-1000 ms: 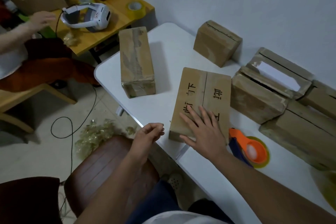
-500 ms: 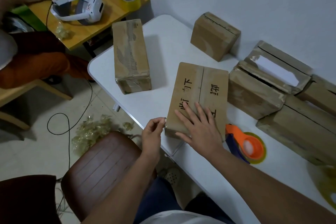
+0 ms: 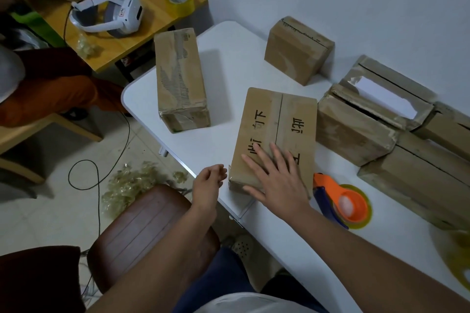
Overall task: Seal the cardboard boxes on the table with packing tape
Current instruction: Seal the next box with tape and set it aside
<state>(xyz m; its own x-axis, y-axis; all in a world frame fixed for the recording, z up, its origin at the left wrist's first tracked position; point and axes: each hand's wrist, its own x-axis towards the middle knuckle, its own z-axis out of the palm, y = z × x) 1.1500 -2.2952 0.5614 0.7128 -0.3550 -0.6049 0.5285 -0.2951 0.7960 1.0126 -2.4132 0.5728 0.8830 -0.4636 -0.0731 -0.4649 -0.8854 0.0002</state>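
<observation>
A flat cardboard box with black characters lies on the white table in front of me. My right hand presses flat on its near end, fingers spread. My left hand hovers at the box's near left corner, fingers curled toward the thumb, with nothing visible between them. An orange and blue tape dispenser lies on the table just right of my right wrist. A long box wrapped in clear tape lies further left. A small box stands by the wall.
Several more boxes are packed along the wall at right. A yellow tape roll and a white headset sit on the wooden side table. A brown chair, tape scraps and a seated person are at left.
My left hand has moved up to the box's near left corner. My right hand stays flat on the box. The view has shifted slightly.
</observation>
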